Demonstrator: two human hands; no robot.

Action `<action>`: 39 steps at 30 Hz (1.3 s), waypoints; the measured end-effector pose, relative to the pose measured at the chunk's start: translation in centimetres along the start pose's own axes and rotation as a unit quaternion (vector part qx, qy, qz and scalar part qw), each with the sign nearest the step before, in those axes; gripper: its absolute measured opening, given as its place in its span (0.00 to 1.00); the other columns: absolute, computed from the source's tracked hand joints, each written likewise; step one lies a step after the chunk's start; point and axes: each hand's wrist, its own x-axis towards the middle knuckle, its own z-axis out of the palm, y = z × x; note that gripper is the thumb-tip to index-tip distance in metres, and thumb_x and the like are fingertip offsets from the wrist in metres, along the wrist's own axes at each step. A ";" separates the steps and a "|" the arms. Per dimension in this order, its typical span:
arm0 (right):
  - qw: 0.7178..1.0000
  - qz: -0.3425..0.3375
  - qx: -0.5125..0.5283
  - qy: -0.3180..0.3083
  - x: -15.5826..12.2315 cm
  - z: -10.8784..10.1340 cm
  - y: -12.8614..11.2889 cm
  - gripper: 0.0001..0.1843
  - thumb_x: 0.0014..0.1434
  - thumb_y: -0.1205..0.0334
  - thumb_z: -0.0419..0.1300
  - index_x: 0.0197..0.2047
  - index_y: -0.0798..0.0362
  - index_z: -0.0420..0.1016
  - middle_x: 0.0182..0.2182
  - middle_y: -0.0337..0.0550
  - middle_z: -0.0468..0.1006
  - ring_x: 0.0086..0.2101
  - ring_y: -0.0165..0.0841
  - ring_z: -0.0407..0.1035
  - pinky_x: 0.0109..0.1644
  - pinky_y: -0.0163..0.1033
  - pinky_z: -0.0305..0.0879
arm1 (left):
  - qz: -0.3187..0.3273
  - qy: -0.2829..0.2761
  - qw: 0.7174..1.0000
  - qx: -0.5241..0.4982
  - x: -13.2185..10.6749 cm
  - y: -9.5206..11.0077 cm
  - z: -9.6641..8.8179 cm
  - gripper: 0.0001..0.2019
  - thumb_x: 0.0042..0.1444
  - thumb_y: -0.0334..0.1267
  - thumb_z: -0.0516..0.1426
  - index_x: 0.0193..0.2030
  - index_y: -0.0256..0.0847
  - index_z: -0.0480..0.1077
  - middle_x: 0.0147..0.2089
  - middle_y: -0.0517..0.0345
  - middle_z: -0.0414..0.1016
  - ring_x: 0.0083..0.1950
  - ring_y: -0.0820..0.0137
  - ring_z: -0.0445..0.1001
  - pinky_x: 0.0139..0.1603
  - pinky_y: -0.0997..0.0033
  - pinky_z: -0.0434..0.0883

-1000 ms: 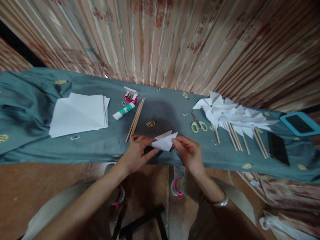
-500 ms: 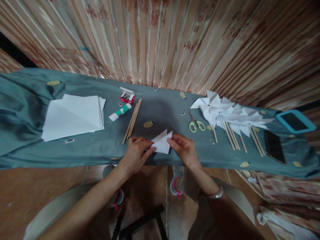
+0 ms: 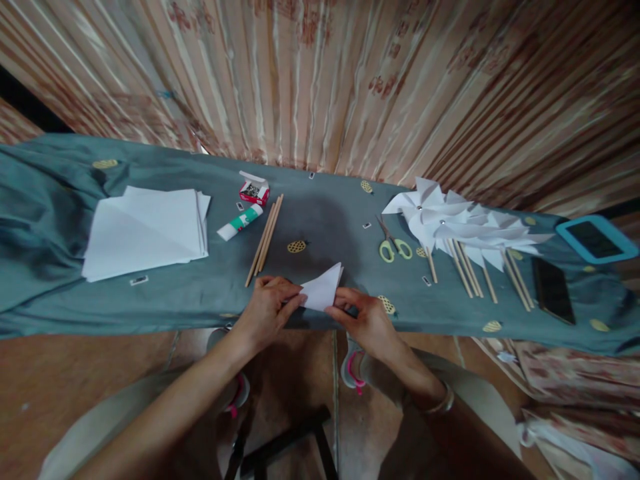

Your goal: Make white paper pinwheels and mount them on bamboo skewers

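A small piece of folded white paper [image 3: 321, 289] is held between my two hands near the front edge of the table. My left hand [image 3: 270, 308] pinches its left corner between thumb and fingers. On the other side, my right hand [image 3: 364, 319] grips the lower right corner, thumb in front. The paper's upper right tip points up, and two layers show along that edge. Several wooden sticks [image 3: 265, 237] lie just beyond my left hand. Scissors with yellow-green handles [image 3: 394, 248] rest beyond my right hand.
A stack of white paper [image 3: 145, 230] lies at the left. Near the sticks are a glue stick [image 3: 240, 222] and an open red box of pins [image 3: 254, 192]. White paper pinwheels [image 3: 460, 220] overlap at the right, beside a black phone [image 3: 553, 290] and a blue-framed device [image 3: 596, 239].
My right hand has moved down from the paper's upper right tip to its lower right corner. The separate flap on the left now lies together with the rest. My left hand keeps its pinch.
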 end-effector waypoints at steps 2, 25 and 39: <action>0.998 0.027 0.047 0.012 0.1 0.2 0.0 0.10 0.58 0.59 0.60 0.43 0.52 0.74 0.25 0.36 0.77 0.27 0.30 0.70 0.33 0.34 0.65 | 0.006 -0.002 1.000 0.017 0.1 0.1 0.1 0.11 0.59 0.41 0.53 0.37 0.42 0.76 0.35 0.57 0.79 0.41 0.64 0.73 0.53 0.56 0.58; 0.994 0.040 -0.038 0.095 -0.2 0.4 0.2 0.09 0.56 0.62 0.59 0.41 0.53 0.76 0.25 0.39 0.80 0.25 0.32 0.72 0.33 0.36 0.67 | 0.065 -0.008 0.993 0.103 0.9 0.8 1.1 0.13 0.63 0.38 0.52 0.51 0.42 0.72 0.46 0.52 0.77 0.48 0.62 0.69 0.49 0.58 0.58; 0.954 -0.080 -0.261 0.126 0.1 -1.7 2.9 0.18 0.64 0.66 0.48 0.50 0.57 0.76 0.50 0.55 0.75 0.50 0.42 0.67 0.55 0.49 0.66 | 0.076 -0.004 0.992 0.104 0.9 0.6 1.4 0.13 0.63 0.36 0.53 0.52 0.43 0.72 0.45 0.54 0.76 0.49 0.63 0.69 0.50 0.57 0.59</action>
